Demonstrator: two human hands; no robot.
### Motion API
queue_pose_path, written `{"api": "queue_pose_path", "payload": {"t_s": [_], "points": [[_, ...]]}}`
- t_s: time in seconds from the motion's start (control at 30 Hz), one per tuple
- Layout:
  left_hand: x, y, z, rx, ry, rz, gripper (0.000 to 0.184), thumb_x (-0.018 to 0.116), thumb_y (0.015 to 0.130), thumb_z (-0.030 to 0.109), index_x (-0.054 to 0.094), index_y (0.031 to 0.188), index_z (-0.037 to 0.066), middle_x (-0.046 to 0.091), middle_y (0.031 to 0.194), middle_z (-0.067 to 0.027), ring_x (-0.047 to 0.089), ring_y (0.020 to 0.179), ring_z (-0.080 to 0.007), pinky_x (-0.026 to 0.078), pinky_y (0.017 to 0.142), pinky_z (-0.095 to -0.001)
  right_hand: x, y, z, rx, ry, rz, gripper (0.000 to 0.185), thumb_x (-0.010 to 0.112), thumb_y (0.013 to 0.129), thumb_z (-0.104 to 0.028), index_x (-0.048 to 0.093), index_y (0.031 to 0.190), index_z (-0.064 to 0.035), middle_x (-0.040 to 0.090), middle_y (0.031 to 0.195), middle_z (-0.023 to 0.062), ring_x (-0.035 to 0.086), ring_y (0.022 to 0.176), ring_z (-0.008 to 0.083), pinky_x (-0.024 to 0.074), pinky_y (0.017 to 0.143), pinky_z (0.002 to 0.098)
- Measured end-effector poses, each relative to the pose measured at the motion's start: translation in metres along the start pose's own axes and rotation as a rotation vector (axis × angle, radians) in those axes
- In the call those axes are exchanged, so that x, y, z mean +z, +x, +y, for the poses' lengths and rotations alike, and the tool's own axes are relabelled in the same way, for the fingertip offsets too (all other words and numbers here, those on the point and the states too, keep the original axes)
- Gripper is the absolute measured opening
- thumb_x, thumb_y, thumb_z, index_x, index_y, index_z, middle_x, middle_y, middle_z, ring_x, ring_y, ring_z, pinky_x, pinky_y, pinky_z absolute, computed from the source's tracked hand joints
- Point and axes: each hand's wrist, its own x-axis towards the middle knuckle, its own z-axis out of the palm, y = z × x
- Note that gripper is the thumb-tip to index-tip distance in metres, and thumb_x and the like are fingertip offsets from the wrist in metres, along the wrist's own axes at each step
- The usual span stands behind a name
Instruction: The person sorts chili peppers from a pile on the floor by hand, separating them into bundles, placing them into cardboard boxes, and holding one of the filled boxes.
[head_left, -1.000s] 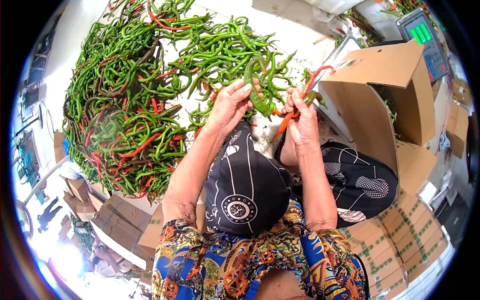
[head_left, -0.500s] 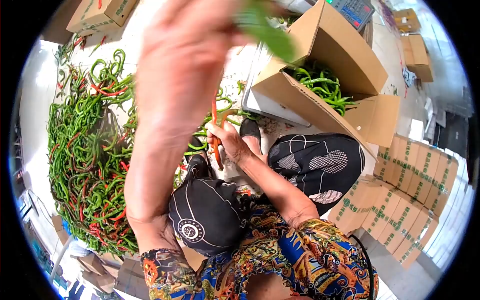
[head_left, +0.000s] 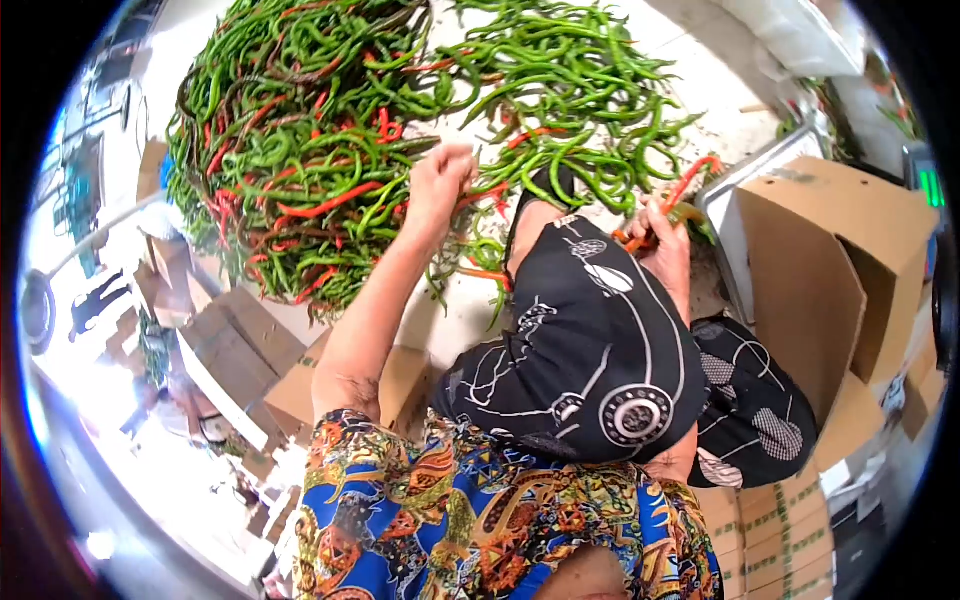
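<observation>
Holds a long red pepper [head_left: 693,178] and orange ones in the right hand [head_left: 668,245], with the fingers [head_left: 650,214] closed around them, near the open carton [head_left: 805,270]. Has the left hand [head_left: 440,188] at the pepper pile [head_left: 290,160] on the pale floor [head_left: 700,85], with fingers curled; cannot tell whether gripping anything.

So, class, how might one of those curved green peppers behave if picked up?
A green pepper looks slim, so probably light. Its glossy skin may feel slippery, and its curve should limit rolling, though overlapping neighbours might drag along.
</observation>
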Motion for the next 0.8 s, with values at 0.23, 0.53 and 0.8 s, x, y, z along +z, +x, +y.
{"api": "queue_pose_path", "payload": {"t_s": [0.23,0.53,0.8], "points": [[0.002,-0.030,-0.117,0.500,0.756,0.228,0.026,0.063,0.075,0.006,0.062,0.101,0.004,0.060,0.089,-0.0123,0.058,0.080,-0.0279,0.047,0.075,-0.0372,0.009,0.002,0.000,0.057,-0.069,0.090,0.018,0.066,0.088,-0.017,0.056,0.095,-0.0041,0.055,0.077,0.0034,0.055,0.070,0.0138,0.0485,0.064,0.0310],[0.016,0.009,-0.120,0.501,0.834,0.187,0.018,0.071,0.071,0.011,0.066,0.088,0.005,0.056,0.085,-0.0124,0.054,0.085,-0.0342,0.045,0.074,-0.0428,0.021,-0.002,0.011,0.116,-0.135,0.061,0.018,0.065,0.089,-0.017,0.057,0.097,-0.0042,0.055,0.077,0.0021,0.054,0.070,0.0124,0.0453,0.065,0.0277],[0.006,-0.002,0.002,0.156,0.064,-0.224,0.024,0.062,0.088,0.018,0.065,0.104,0.000,0.064,0.088,-0.0010,0.056,0.079,-0.0081,0.047,0.075,-0.0243,0.040,-0.005,-0.001,0.070,-0.387,-0.020,0.031,0.072,0.084,-0.019,0.061,0.106,-0.0010,0.057,0.078,-0.0002,0.051,0.067,0.0090,0.0435,0.064,0.0235]]}}
